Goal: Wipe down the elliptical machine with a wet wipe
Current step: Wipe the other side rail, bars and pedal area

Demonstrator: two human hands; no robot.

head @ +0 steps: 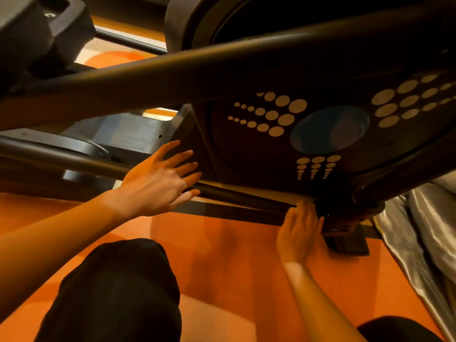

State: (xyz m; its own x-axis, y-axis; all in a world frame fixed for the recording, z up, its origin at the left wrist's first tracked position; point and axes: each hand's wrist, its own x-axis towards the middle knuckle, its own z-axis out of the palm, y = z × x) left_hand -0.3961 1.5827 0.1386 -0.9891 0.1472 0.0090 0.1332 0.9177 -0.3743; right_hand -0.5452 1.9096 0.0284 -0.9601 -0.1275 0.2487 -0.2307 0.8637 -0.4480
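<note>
The black elliptical machine (259, 149) fills the upper view, its flywheel cover marked with pale dots and a blue round patch (329, 129). My left hand (158, 178) lies flat with fingers spread on the lower left edge of the cover, above a dark rail (237, 196). My right hand (299, 230) reaches up under the cover's bottom edge near the base bracket, its fingertips hidden against the dark frame. No wet wipe shows in either hand; whether one sits under the right fingers cannot be told.
A thick black crank arm (172, 72) crosses diagonally above both hands. A pedal arm tube (61, 156) runs on the left. Orange floor (234, 267) lies below. Shiny silver fabric (424, 230) hangs at the right. My dark-clothed knees (118, 292) sit at the bottom.
</note>
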